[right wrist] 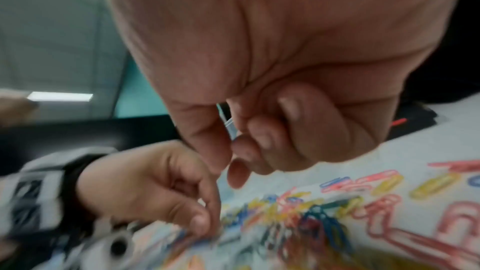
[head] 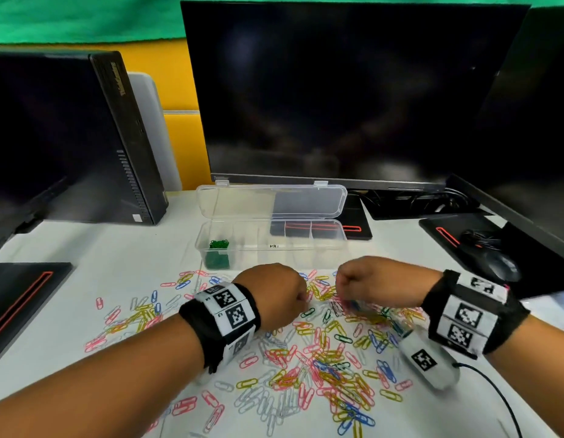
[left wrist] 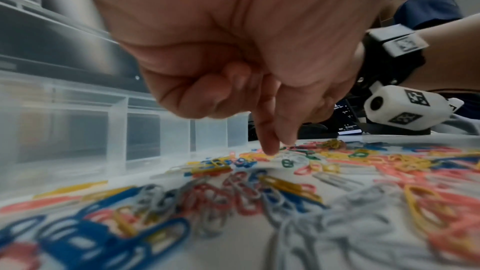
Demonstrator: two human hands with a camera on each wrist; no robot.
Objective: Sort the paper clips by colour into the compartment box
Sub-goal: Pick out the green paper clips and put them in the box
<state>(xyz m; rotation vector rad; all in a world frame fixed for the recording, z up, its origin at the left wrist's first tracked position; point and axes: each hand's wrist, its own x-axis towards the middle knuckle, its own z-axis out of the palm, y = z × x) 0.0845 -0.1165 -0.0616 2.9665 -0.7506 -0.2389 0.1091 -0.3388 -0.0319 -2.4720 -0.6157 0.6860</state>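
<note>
The sorting is barely begun. The compartment box [head: 271, 245], a clear plastic case with its lid folded back, stands toward the far edge of the bench [head: 132, 267], in front of the dark monitor [head: 347, 90]. Only its leftmost compartment holds anything: a small heap of green clips [head: 218, 252]. The other compartments look empty, as far as the clear walls let one tell.

Nearly everything is still to do. The paper clips [head: 321, 358] lie in a wide mixed scatter across the middle and near edge of the bench: pink, yellow, blue, white and a few green ones still among them, tangled and overlapping in places.

Both hands work at the far side of the scatter, close to the box. The left hand [head: 276, 294] has its outer fingers curled in, while forefinger and thumb reach down with their tips together at a clip in the pile; the left wrist view shows green clips lying just beside those tips, though I cannot tell whether one is actually pinched. The right hand [head: 372, 284] hovers just above the pile with fingers curled; in the blurred right wrist view it seems to pinch something thin and pale between thumb and forefinger, too blurred to name.

By my judgement the green is the colour in hand, and four colours have not been started.
</note>
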